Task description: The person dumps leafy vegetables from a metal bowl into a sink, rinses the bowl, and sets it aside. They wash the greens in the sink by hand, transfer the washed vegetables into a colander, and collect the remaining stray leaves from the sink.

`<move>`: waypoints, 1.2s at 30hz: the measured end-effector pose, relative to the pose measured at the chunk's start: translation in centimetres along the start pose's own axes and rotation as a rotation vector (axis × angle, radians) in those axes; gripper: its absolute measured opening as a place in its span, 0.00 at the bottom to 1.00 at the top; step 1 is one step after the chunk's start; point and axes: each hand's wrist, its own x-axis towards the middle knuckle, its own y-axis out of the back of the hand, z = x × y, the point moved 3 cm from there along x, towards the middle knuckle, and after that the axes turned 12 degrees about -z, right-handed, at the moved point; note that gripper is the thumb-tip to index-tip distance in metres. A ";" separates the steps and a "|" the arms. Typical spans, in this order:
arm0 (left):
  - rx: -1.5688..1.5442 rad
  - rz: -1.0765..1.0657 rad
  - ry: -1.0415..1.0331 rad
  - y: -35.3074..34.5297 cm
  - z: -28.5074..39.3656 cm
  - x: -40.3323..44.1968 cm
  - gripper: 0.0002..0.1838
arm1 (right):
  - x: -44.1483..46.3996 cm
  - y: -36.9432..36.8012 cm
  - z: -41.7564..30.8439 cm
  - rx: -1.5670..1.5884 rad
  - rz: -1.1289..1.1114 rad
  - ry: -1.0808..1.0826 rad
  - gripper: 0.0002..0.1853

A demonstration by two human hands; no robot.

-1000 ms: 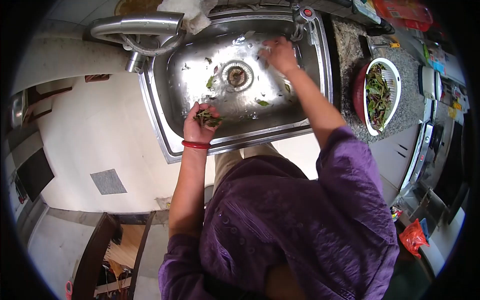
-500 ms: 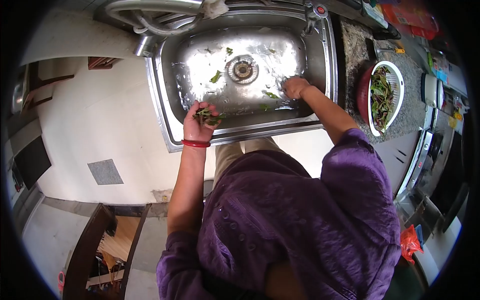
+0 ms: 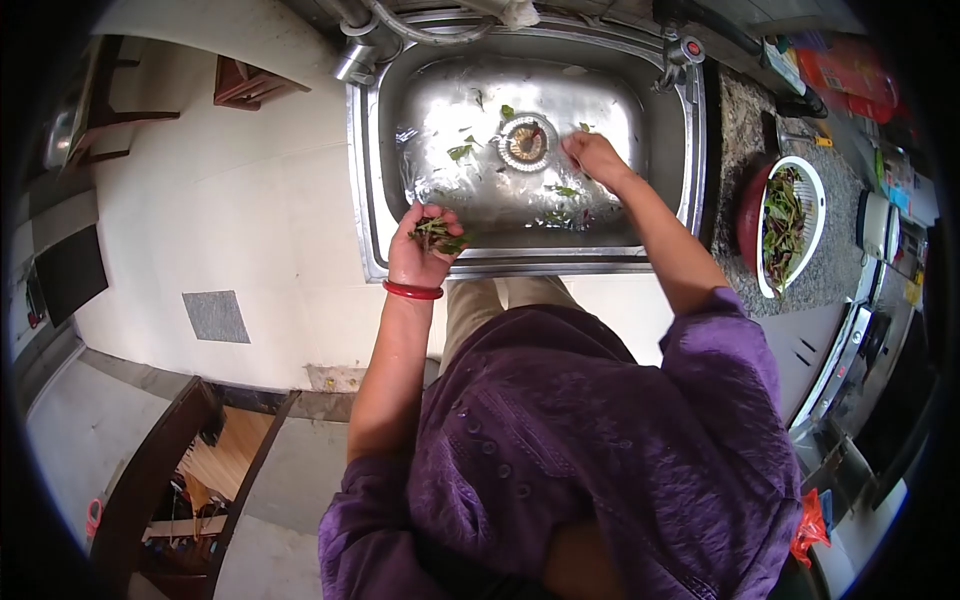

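My left hand [image 3: 418, 262], a red bangle [image 3: 412, 290] at its wrist, is curled palm up around a small bunch of leafy greens [image 3: 438, 237] above the sink's front left corner. Inside the metal sink [image 3: 600, 215], my right hand [image 3: 594, 158] is just right of the drain [image 3: 527, 142]. Its fingers are pressed together, and what they hold, if anything, is hidden. Loose leaves lie scattered on the wet sink bottom, including a green leaf [image 3: 460, 152] left of the drain and a leaf [image 3: 564, 190] below my right hand.
On the stone counter [image 3: 735, 110] to the right stands a red and white colander [image 3: 812, 225] full of leafy greens. A tap [image 3: 685, 52] rises at the sink's back right corner. A pipe [image 3: 430, 35] runs along the back left. An open drawer [image 3: 245, 440] is at lower left.
My right hand has moved left across the sink, closer to the drain. My left hand keeps the greens at the front left corner. Some loose leaves have shifted, and the whole view has swung.
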 end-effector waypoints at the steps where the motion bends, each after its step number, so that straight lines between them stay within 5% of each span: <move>1: -0.002 0.000 -0.006 -0.1 0.1 -0.2 0.15 | 0.8 0.4 -1.9 0.040 0.093 0.040 0.16; 5: -0.017 -0.019 -0.030 0.4 0.1 -0.7 0.14 | 6.0 -2.5 -5.5 -0.094 0.359 0.182 0.16; 11: -0.058 -0.003 -0.056 0.6 0.2 -1.7 0.15 | 10.4 -12.3 -9.0 0.097 0.187 0.348 0.15; 15: -0.067 0.006 -0.059 1.4 0.4 -1.7 0.15 | 7.9 -15.7 -13.8 0.673 -0.268 0.109 0.12; 20: -0.030 0.016 -0.042 1.7 0.7 -0.8 0.16 | 4.5 -14.1 -14.8 1.131 -0.380 0.332 0.09; 23: -0.017 0.007 -0.018 1.3 0.4 0.5 0.16 | 0.1 -11.0 -16.5 1.142 -0.198 0.311 0.11; 27: -0.014 -0.009 0.001 0.1 -0.2 2.1 0.18 | -6.1 -9.6 -18.2 0.640 -0.079 0.297 0.11; 29: 0.000 0.067 -0.011 -2.1 -0.4 2.5 0.20 | -6.1 -10.9 -17.2 0.443 0.077 0.634 0.11; 31: -0.039 0.027 -0.003 -2.1 -0.9 3.1 0.22 | -7.5 -10.7 -16.9 0.636 0.005 0.385 0.10; 36: 0.023 0.129 0.146 -1.7 -2.6 3.9 0.20 | -8.1 -8.6 -12.7 1.203 0.078 0.286 0.07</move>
